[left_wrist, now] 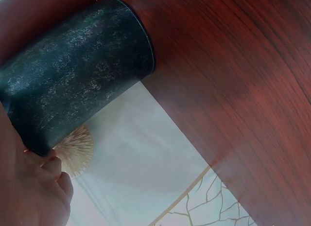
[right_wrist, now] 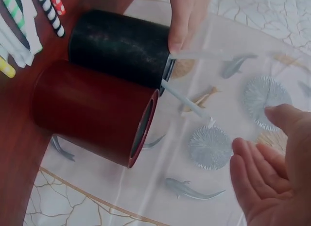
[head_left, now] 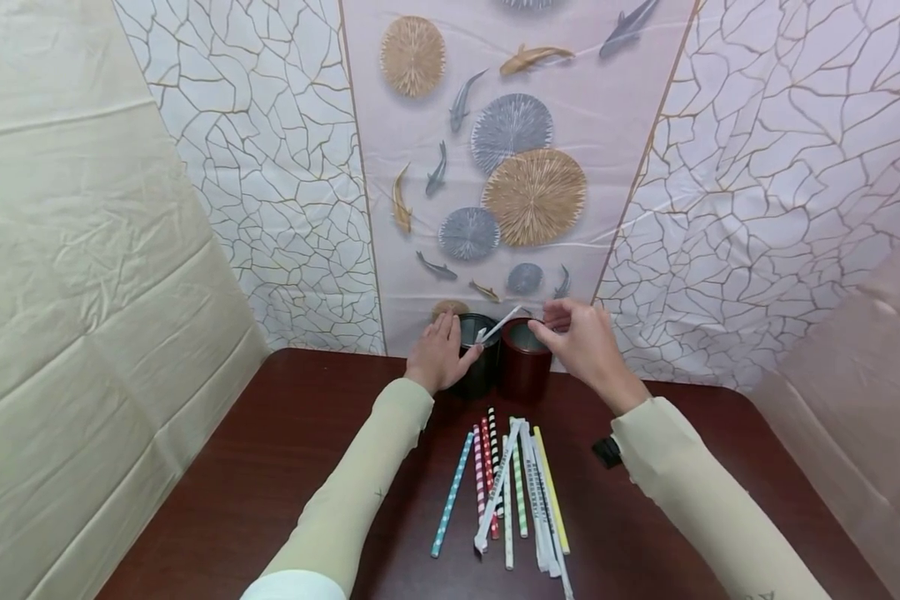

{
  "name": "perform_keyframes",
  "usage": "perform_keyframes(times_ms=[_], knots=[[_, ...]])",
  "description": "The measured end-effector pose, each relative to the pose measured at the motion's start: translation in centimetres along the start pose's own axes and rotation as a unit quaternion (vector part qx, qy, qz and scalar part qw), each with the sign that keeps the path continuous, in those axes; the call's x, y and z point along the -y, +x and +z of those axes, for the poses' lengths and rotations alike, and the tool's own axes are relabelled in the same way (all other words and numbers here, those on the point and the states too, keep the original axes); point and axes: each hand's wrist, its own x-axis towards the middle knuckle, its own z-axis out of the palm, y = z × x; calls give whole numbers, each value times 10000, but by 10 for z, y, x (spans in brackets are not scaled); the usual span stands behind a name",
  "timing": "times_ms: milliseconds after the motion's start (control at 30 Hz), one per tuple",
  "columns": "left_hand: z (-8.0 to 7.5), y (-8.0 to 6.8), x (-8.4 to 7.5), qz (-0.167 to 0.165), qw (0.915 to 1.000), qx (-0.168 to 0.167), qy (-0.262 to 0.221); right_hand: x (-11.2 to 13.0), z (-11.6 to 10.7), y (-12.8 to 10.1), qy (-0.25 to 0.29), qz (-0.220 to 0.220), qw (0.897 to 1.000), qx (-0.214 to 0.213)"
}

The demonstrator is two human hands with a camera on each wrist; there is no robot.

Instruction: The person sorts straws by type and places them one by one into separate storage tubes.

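Sorting straws into cups, release stage. The left hand [head_left: 438,354] curls around the black cup [head_left: 478,365], steadying it at the far edge of the table [head_left: 270,467]. A white straw [head_left: 499,323] leans out of this cup, its upper end tilted toward the right hand [head_left: 581,340], which hovers above the red cup [head_left: 523,360] with fingers relaxed and parted, holding nothing. The two cups stand touching, side by side. The step in hand appears to be dropping a straw; the next move likely calls for reaching back to the loose straws [head_left: 510,487], which lie fanned on the table nearer the person: thin paper tubes, striped, dotted or plain, light and apt to roll
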Motion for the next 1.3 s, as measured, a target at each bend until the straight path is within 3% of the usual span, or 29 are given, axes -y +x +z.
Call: perform_keyframes(times_ms=[467, 867, 1067, 1300], knots=[[-1, -2, -1, 34, 9999, -134, -28, 1, 3, -37, -277, 603, 9887, 1345], [2, 1, 1, -19, 10000, -18, 28, -6, 27, -59, -156, 1221, 9679, 2190], [1, -1, 0, 34, 9999, -88, 86, -10, 42, -72, -187, 1673, 9514, 2580], [0, -2, -1, 5, 9999, -96, 56, -14, 68, -85, -35, 1962, 9382, 2850]])
